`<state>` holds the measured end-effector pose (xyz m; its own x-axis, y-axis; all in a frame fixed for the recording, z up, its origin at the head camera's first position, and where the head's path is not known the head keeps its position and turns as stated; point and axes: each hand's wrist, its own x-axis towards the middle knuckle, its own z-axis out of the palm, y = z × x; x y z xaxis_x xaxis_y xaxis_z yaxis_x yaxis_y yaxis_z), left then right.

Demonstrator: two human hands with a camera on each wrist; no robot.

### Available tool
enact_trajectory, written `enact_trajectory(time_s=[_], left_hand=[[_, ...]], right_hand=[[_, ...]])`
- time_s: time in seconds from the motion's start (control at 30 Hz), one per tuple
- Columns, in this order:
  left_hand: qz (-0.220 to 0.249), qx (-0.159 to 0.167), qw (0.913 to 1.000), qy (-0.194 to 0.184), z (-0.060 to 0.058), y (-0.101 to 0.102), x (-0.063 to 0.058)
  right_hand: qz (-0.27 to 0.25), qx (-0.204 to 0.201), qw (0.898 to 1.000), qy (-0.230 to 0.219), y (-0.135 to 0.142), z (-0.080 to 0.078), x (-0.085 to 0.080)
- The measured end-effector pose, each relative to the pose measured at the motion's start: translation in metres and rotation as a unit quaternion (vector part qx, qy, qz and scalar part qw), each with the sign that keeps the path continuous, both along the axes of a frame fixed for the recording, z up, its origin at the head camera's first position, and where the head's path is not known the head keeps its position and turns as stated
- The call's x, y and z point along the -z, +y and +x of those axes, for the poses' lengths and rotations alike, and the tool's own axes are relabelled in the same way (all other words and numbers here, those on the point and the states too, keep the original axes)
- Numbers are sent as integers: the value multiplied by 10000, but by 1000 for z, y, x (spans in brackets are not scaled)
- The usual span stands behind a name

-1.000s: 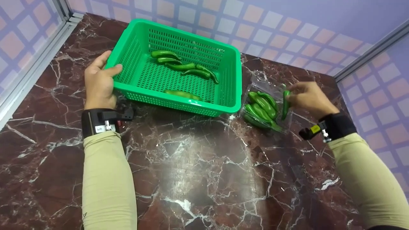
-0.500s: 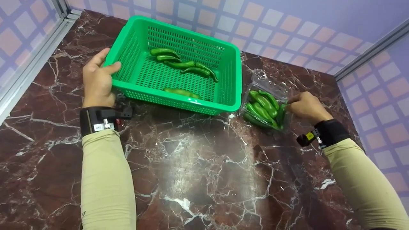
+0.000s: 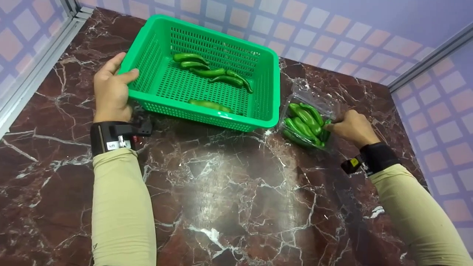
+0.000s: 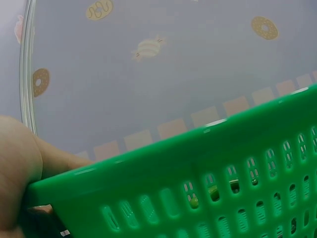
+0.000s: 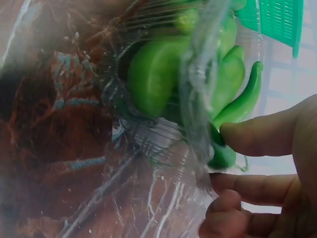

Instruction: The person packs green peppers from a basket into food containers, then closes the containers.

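The left hand (image 3: 112, 88) grips the left rim of a green perforated basket (image 3: 275, 92), thumb over the inside. In the left wrist view the basket wall (image 4: 148, 183) fills the lower part. Several green chili peppers (image 3: 210, 72) lie on the basket floor; one near the front wall shows partly through it. The right hand (image 3: 353, 127) is at the right edge of a clear plastic box (image 3: 321, 94) of chili peppers (image 3: 305, 120). In the right wrist view, thumb (image 5: 257, 134) and index finger pinch a dark green chili pepper (image 5: 221, 152) by the box's rim.
The box stands right of the basket on a dark red marbled table (image 3: 240, 192). Tiled wall panels (image 3: 306, 33) rise behind and at the right. A metal track (image 3: 44, 70) runs along the left edge.
The right hand has lowered a chili pepper from above the box's right side to among the others, moving slightly nearer the person. The left hand keeps its grip on the basket.
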<state>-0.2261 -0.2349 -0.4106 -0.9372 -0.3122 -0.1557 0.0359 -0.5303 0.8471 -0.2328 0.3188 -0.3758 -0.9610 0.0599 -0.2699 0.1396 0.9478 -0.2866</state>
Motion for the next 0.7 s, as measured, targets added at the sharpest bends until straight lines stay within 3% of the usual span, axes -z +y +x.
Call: enact_trajectory(time_s=[0.17,0.37,0.47,0.7], left_hand=[[62,0,10000,-7,0,0,2],[78,1,10000,27,0,-1,2],[118,-24,9999,72,0,-2,1],[136,-63,9999,86,0,-2,1]], right_hand=[[-394,362,9985,-73,-1,-2,0],[-900,800,9920,-368,-4,2,-12],[-678,791,9937,-420,-6,3,-14],[275,307,9988,-248,-12,1,-3]])
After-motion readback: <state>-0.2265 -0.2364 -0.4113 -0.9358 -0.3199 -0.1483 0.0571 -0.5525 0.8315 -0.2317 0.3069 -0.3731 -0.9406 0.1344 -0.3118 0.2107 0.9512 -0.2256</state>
